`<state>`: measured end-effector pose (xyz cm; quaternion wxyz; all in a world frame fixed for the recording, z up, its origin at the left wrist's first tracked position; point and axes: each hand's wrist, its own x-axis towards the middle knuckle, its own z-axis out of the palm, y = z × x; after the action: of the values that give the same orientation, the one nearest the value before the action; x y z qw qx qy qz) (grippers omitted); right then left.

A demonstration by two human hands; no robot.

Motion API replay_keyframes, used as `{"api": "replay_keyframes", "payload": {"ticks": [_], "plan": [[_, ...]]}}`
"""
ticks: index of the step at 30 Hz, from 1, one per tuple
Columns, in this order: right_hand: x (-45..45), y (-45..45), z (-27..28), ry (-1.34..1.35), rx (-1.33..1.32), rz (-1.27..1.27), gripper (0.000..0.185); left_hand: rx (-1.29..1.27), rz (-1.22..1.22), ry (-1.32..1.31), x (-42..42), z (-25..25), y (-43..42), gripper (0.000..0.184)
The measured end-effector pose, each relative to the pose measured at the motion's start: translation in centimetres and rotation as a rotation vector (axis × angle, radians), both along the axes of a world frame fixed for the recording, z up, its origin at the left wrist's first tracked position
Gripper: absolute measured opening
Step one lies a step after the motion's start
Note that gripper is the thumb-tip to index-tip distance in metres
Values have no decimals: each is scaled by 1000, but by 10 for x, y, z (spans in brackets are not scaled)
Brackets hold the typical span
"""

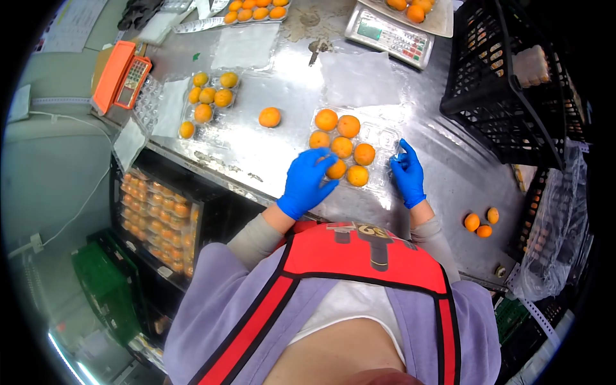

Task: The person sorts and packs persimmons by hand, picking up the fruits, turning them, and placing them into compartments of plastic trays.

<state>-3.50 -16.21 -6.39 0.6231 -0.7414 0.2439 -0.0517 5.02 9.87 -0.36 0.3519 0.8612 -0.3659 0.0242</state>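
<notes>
A clear plastic tray (384,138) lies on the metal table in front of me, with several orange fruits (342,147) in its left and middle parts. My left hand (309,181), in a blue glove, is over the tray's near left corner beside a fruit, its fingers apart and nothing visible in them. At the right edge of the same tray is my right hand (408,173), also gloved in blue, thumb and fingers close to the rim. Whether they pinch it is too small to tell. One loose fruit (269,117) lies left of the tray.
Another part-filled tray (209,96) is at the left, near an orange scale (122,77). A white scale (391,32) stands at the back, a black crate (507,83) at the right. Three fruits (472,222) lie at the near right. Packed fruit trays (157,215) sit below left.
</notes>
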Motion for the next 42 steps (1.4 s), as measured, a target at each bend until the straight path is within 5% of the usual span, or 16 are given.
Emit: {"api": "replay_keyframes", "payload": {"ticks": [13, 16, 18, 20, 21, 25, 28, 32, 42], "plan": [[-1, 1, -5, 9, -59, -16, 54, 267, -174, 27, -7, -10, -45, 55], [-1, -1, 4, 28, -46, -15, 57, -78, -142, 172, 1, 7, -41, 56], [2, -3, 5, 50, -52, -2, 58, -411, -168, 508, 7, 24, -40, 56], [3, -7, 1, -122, -644, 11, 58, -442, -176, 494, 13, 43, -39, 57], [5, -5, 13, -122, -643, 11, 58, -473, -190, 483, 15, 49, -39, 57], [16, 6, 83, -105, -252, 9, 58, -528, -205, 549, 15, 53, -42, 57], [21, 14, 124, -111, 517, 198, 60, -570, -195, 602, 14, 53, -43, 58], [23, 30, 139, -139, 742, 305, 64, -604, -178, 595, 13, 55, -45, 59], [20, 47, 159, -142, 615, 247, 74, -519, -230, 452, 15, 59, -44, 70]]}}
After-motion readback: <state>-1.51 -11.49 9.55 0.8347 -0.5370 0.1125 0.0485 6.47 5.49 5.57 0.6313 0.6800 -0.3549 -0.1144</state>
